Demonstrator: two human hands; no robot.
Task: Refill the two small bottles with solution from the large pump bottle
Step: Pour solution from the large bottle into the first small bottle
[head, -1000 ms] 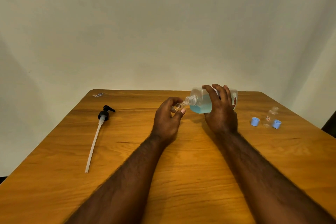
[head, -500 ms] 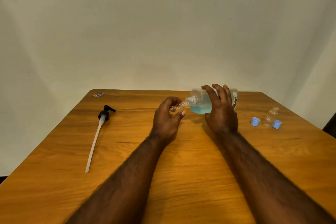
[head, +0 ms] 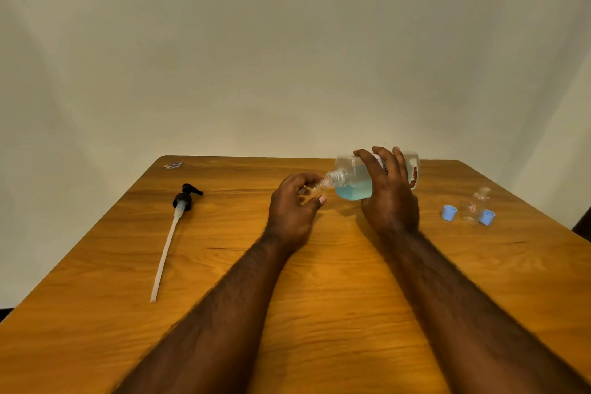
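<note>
Right hand [head: 388, 198] grips large bottle [head: 351, 182] tipped sideways, neck at small bottle [head: 311, 190] held in curled left hand [head: 292, 211], mostly hidden. Right of right hand: other small bottle [head: 475, 205], faint, between blue caps [head: 449, 213]

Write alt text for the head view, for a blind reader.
Over a wooden table, the right hand tips a large bottle of blue liquid sideways, its open neck at a small bottle held in the left hand. The pump lies to the left; a second small bottle and two blue caps stand at the right.
</note>
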